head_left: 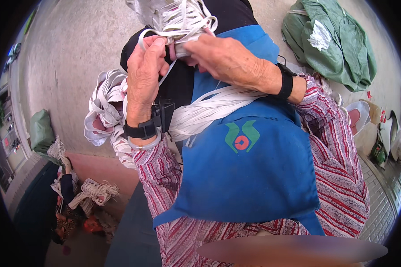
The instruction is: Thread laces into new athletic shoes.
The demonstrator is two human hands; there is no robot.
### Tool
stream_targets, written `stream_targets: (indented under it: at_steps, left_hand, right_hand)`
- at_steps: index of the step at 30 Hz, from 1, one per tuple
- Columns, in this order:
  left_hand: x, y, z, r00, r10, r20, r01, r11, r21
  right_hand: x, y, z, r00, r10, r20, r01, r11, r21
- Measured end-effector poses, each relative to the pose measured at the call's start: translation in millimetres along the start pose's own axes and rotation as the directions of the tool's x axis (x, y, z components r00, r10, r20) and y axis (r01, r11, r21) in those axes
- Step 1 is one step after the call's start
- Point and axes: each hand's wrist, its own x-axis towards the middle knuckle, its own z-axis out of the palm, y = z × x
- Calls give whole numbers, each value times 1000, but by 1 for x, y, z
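Observation:
A pale shoe (158,15) with white lacing across its front rests on my dark-trousered lap. My left hand (145,66) is closed in a pinch on a white shoelace (149,33), which loops up from the fingers towards the shoe. Beside it, my right hand (229,60) is closed with bent fingers at the shoe's near end. What those fingertips hold is hidden behind the hand. A thick bundle of loose white laces (209,111) lies across my blue apron (254,178), below both wrists.
Left of my lap is a pile of white-laced shoes (104,107). A large green sack (334,49) lies on the concrete floor at the far right, and a smaller green sack (41,129) stands at left. Bundled pale cords (96,192) are at lower left.

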Motion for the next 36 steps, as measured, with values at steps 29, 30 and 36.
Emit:
stream_targets:
  at_steps: [29, 30, 36]
  left_hand:
    - [14, -25, 20, 918, 388, -85, -268, 762, 589]
    - [18, -20, 20, 910, 414, -23, -302, 701, 646]
    - [25, -26, 13, 916, 399, -46, -290, 735, 613]
  right_hand:
    - [12, -7, 14, 935, 291, -202, -283, 957, 68]
    - [12, -4, 14, 945, 236, -227, -230, 972, 55]
    - [14, -1, 18, 919, 298, -259, -273, 953, 129]
